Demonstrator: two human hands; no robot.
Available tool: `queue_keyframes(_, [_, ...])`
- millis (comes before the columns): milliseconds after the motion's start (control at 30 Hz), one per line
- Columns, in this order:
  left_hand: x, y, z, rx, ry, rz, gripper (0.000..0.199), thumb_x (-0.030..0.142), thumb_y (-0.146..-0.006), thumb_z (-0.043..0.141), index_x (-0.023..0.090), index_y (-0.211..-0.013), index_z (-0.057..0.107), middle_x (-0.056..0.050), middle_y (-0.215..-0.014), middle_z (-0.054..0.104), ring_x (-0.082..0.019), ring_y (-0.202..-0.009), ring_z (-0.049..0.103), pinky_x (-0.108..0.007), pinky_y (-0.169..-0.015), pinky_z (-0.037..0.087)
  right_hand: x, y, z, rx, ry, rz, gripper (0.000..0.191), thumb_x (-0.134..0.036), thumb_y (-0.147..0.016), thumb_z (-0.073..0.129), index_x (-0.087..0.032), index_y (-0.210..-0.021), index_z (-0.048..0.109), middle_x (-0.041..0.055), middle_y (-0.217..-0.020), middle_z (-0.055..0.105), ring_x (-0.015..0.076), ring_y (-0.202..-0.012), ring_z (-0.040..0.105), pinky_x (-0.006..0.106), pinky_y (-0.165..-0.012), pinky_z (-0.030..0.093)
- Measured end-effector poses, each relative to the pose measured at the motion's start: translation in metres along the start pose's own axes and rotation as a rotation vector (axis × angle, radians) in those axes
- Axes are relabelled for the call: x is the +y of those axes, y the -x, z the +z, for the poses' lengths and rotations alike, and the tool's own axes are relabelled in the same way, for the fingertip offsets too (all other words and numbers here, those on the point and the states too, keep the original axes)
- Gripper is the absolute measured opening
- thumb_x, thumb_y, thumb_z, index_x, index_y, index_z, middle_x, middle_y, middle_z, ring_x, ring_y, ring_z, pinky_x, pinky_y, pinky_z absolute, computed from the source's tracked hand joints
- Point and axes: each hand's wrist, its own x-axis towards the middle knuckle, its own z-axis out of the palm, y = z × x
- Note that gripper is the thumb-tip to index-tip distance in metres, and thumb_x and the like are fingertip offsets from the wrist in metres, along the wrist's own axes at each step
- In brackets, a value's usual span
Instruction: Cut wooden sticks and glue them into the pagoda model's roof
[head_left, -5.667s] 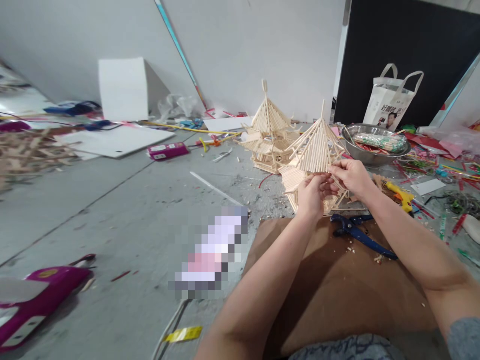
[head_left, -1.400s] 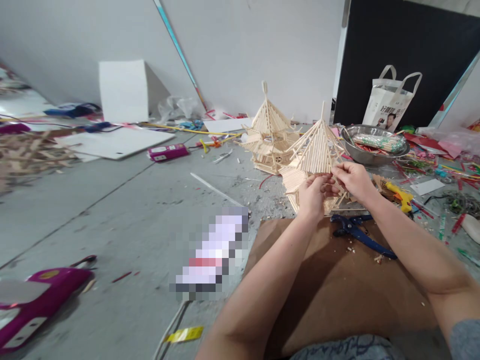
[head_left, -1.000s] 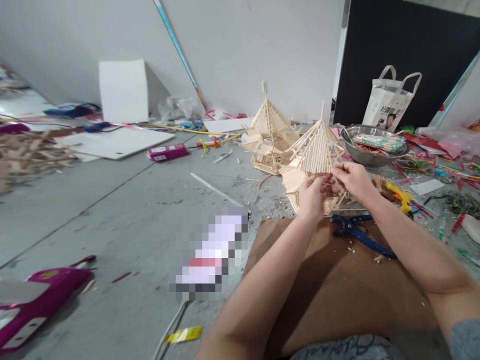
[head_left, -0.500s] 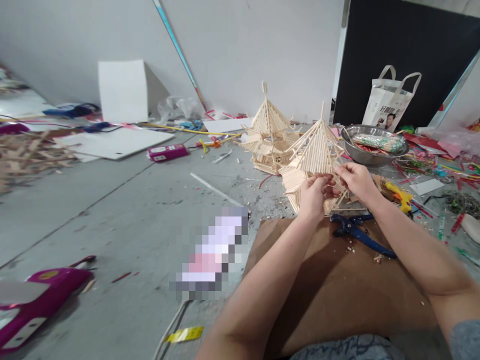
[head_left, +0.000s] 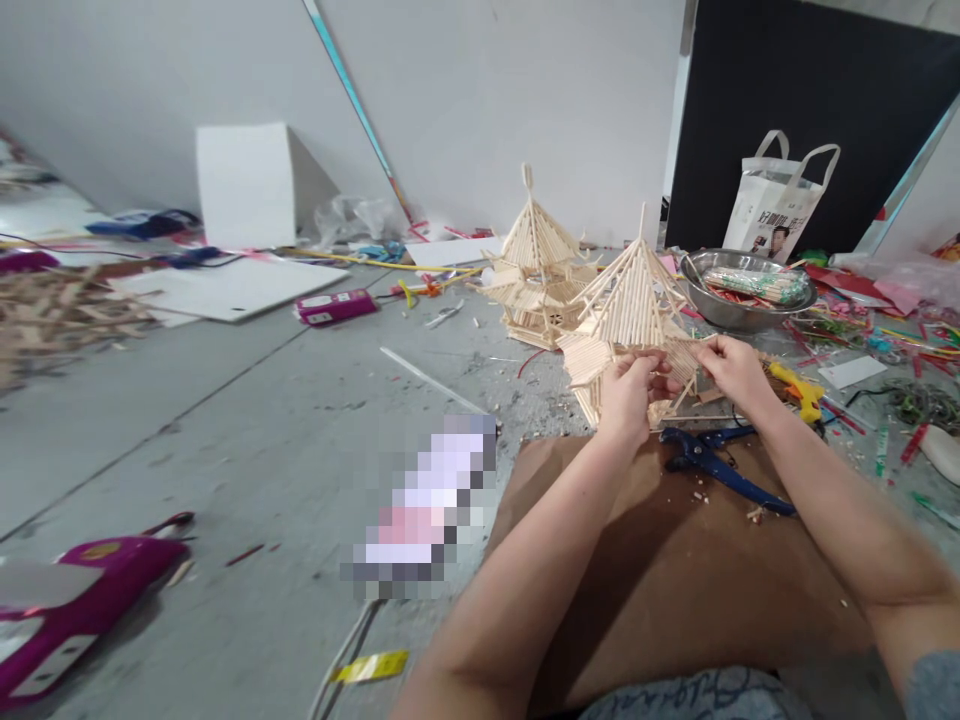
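Observation:
A pavilion model of thin wooden sticks [head_left: 634,300] stands on the floor beyond the brown board, with a pointed roof and a lower tier of slanted panels. My left hand [head_left: 632,390] is at its front, just below the upper roof, fingers curled and pressed together; what they hold, if anything, is too small to make out. At the model's right lower eave, my right hand [head_left: 731,368] pinches with thumb and forefinger; anything between them is hidden. A second stick pavilion [head_left: 536,270] stands behind and to the left.
Blue-handled pliers [head_left: 724,470] lie on the brown board [head_left: 697,580]. A yellow glue gun [head_left: 801,390] rests right of my right hand. Behind it is a metal bowl [head_left: 739,315]. A pixelated object [head_left: 435,490] lies left, with magenta tools [head_left: 82,610] farther off.
My right hand has moved right and slightly down, from the upper roof's edge to the lower eave. My left hand has stayed almost in place.

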Motion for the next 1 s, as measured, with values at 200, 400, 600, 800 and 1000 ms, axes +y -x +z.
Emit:
queue_keyframes(200, [-0.001,0.004,0.003,0.060,-0.006,0.044,0.024,0.029,-0.057,0.059,0.018,-0.070,0.042,0.008,-0.053,0.050,-0.009,-0.037,0.053,-0.020,-0.038,0.041,0.025,0.009,-0.013,-0.026,-0.119,0.048,0.035,-0.054,-0.073,0.048,-0.019,-0.067,0.050,-0.0012,-0.055,0.053,0.0086,-0.037,0.040,0.024,-0.040,0.030])
queue_keyframes(400, [-0.010,0.011,0.000,0.031,-0.104,0.056,0.030,0.040,-0.061,0.060,0.017,-0.057,0.042,0.008,-0.043,0.044,-0.007,-0.033,0.047,-0.018,-0.036,0.037,0.042,0.025,-0.021,-0.037,-0.258,0.097,0.038,-0.057,-0.072,0.049,-0.019,-0.068,0.047,-0.0018,-0.058,0.053,0.0070,-0.036,0.040,0.022,-0.038,0.030])
queue_keyframes(600, [-0.013,0.020,-0.004,-0.048,-0.198,0.101,0.037,0.038,-0.068,0.057,0.017,-0.044,0.038,0.006,-0.035,0.039,-0.006,-0.030,0.041,-0.018,-0.035,0.030,0.048,0.035,-0.025,-0.010,-0.379,0.125,0.036,-0.053,-0.071,0.052,-0.019,-0.067,0.045,-0.0049,-0.054,0.047,0.0047,-0.036,0.037,0.020,-0.036,0.027])
queue_keyframes(800, [-0.008,0.033,0.000,-0.134,-0.436,0.188,0.041,0.042,-0.071,0.056,0.016,-0.042,0.043,0.003,-0.035,0.043,-0.005,-0.034,0.040,-0.018,-0.039,0.032,0.052,0.037,-0.033,0.044,-0.408,0.138,0.032,-0.049,-0.071,0.053,-0.019,-0.070,0.042,-0.0059,-0.057,0.047,0.0031,-0.034,0.037,0.018,-0.034,0.026])
queue_keyframes(1000, [-0.018,0.037,0.002,-0.228,-0.548,0.253,0.028,0.040,-0.073,0.055,0.018,-0.059,0.046,0.005,-0.044,0.045,-0.006,-0.038,0.043,-0.018,-0.039,0.031,0.048,0.040,-0.031,0.020,-0.358,0.190,0.037,-0.050,-0.076,0.045,-0.021,-0.058,0.032,-0.0089,-0.044,0.032,0.0040,-0.030,0.031,0.020,-0.032,0.021])
